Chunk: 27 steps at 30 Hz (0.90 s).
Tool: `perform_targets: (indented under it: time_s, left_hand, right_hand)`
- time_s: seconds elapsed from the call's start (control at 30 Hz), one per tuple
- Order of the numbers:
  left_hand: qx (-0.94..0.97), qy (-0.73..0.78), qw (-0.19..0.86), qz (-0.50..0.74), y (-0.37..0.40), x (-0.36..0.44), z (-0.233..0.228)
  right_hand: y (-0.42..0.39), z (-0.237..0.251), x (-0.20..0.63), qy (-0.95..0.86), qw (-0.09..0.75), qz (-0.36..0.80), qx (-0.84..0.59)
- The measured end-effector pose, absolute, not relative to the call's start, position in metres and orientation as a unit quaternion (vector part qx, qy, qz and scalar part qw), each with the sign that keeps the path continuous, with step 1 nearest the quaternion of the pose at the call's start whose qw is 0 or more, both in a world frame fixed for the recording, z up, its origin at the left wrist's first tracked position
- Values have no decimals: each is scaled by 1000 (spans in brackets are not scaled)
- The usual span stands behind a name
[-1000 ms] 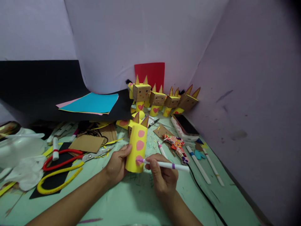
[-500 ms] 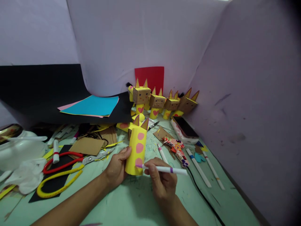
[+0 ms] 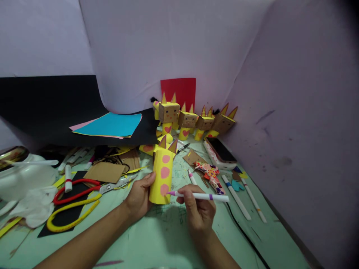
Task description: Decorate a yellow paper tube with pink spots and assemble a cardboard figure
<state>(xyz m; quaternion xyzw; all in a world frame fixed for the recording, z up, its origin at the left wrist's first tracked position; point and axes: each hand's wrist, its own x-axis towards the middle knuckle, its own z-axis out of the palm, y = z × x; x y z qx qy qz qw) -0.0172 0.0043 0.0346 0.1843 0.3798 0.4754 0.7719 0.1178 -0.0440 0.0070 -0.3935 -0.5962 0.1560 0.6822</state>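
Observation:
My left hand [image 3: 140, 198] is wrapped round the lower left side of a yellow paper tube [image 3: 162, 186] with pink spots down its front. Pointed brown ears [image 3: 172, 146] edged in purple stick up behind the tube's top. Between the fingers of my right hand [image 3: 198, 209] is a white marker [image 3: 206, 196] with a purple band. Its purple tip is at the edge of the lowest pink spot; whether it touches the paper I cannot tell. Several yellow tube figures with cardboard box heads [image 3: 169, 113] stand at the back.
Red-and-yellow scissors [image 3: 75, 201] and cardboard pieces [image 3: 104, 173] lie on the left. Blue paper [image 3: 112, 125] rests on a black sheet. A phone [image 3: 221, 149], a glue gun with a floral cover [image 3: 209, 173], its black cord and loose markers [image 3: 236, 198] are on the right.
The marker tip has shifted slightly right and up, from inside the lowest spot to its edge. My right hand has moved a little right; the tube has risen slightly.

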Motion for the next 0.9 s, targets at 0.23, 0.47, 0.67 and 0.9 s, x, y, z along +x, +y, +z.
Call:
perform_targets:
  time_s: [0.23,0.47,0.67,0.9]
  left_hand:
    - [178,368,778,477,5,-18,33]
    - [176,366,777,481,5,-18,33]
    - [188,361,776,482,5,-18,32]
    - [190,351,780,481,5,-18,30]
  right_hand:
    - [-43,4,118,-633,655,149,-384]
    - [-44,6,116,-642,653,151,-372]
    - [-44,5,116,-643,657,149,-364]
    - [-46,10,114,-655,645,137,-369]
